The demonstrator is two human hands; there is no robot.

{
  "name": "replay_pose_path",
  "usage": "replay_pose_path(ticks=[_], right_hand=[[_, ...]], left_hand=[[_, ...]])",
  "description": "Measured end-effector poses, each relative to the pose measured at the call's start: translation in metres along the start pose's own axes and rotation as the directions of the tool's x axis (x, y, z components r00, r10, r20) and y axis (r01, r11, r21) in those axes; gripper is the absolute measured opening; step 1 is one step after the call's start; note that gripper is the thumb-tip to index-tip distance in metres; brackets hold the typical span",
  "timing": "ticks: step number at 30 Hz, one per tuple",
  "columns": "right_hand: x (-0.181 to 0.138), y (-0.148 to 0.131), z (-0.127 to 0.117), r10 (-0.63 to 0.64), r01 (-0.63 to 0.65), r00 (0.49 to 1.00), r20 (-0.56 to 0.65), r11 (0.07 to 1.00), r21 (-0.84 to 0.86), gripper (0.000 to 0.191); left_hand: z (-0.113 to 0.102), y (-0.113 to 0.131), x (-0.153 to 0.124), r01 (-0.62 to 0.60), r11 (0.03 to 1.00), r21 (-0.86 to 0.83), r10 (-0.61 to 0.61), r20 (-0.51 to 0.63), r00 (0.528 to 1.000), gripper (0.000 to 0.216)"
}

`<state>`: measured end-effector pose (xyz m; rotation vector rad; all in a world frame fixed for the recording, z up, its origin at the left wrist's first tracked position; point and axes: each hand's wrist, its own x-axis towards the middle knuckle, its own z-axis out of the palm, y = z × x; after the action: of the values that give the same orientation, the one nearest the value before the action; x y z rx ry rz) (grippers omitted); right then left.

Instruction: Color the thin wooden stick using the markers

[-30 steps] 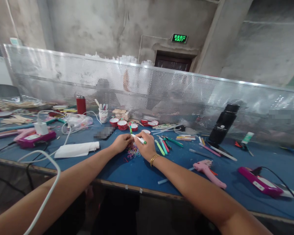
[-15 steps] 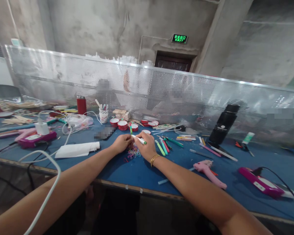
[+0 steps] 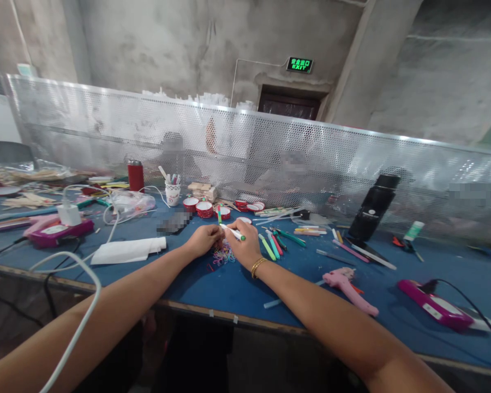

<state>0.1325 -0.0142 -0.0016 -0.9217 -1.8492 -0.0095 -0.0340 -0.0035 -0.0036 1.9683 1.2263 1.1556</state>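
Note:
My right hand (image 3: 244, 243) is closed round a white marker (image 3: 236, 233) with a green end, its tip side toward my left hand. My left hand (image 3: 205, 240) pinches a narrow stick (image 3: 219, 214) that stands up from the fingers and shows green and red bands. Its lower end is hidden by the fingers. The two hands nearly meet over a small heap of coloured rubber bands (image 3: 224, 255) on the blue table (image 3: 196, 284). Several coloured markers (image 3: 275, 244) lie just right of my right hand.
Red-rimmed white discs (image 3: 205, 208) sit in stacks behind my hands, near a cup of pens (image 3: 172, 194). A pink glue gun (image 3: 352, 292) lies by my right forearm, and a black bottle (image 3: 373, 210) stands farther back. A white cable (image 3: 84, 316) crosses my left forearm.
Almost nothing differs. Both hands keep their places and holds, and the stick and marker have shifted only very slightly.

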Motion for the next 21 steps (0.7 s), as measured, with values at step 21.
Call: replay_pose_path(ticks=[21], right_hand=[[0.0007,0.0006,-0.0010,0.017,-0.017,1.000,0.012,1.000,0.024,0.015]], left_hand=[[-0.0002,-0.0015,-0.0002,-0.001,1.000,0.030,0.000,0.016,1.000,0.030]])
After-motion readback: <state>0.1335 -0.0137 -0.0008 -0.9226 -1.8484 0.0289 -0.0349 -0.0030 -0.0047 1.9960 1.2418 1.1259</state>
